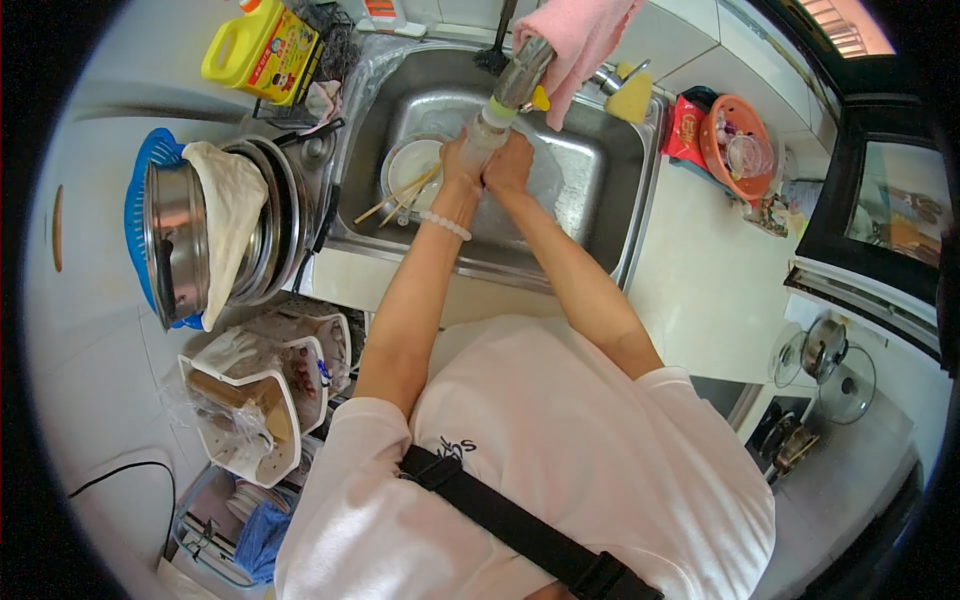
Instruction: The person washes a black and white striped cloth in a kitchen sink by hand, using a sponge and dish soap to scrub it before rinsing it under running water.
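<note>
My left hand and my right hand are close together under the faucet, over the stainless steel sink. A clear piece below the faucet's pale green ring partly covers the left hand. The fingers are mostly hidden, so a grip on anything cannot be made out. Left of my left hand, white dishware lies in the basin, with wooden chopsticks resting across it. A pink cloth drapes over the faucet.
A yellow sponge hangs at the sink's back right corner. Stacked metal pots stand at the left, near a yellow jug. An orange basket sits on the right counter. White bins are lower left.
</note>
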Available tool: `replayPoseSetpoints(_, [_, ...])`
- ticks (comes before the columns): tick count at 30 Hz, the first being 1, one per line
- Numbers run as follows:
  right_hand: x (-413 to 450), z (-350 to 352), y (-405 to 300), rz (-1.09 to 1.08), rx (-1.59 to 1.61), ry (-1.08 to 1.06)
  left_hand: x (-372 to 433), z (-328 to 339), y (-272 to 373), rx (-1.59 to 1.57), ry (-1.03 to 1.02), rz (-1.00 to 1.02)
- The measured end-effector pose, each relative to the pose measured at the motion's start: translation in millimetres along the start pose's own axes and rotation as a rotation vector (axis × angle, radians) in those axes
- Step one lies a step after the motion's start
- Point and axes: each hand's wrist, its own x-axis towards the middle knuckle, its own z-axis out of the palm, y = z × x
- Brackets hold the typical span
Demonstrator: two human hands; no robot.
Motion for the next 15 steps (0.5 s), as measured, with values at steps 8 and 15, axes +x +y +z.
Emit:
replayPoseSetpoints(8, [12,8,-1,0.055,0.185,0.109,38,-12,1,1.490,-0.060,0.540])
replayPoseSetpoints(15, [22,44,6,-0.043,0.289,0.188,41,-22,6,0.833,-0.072,0.357])
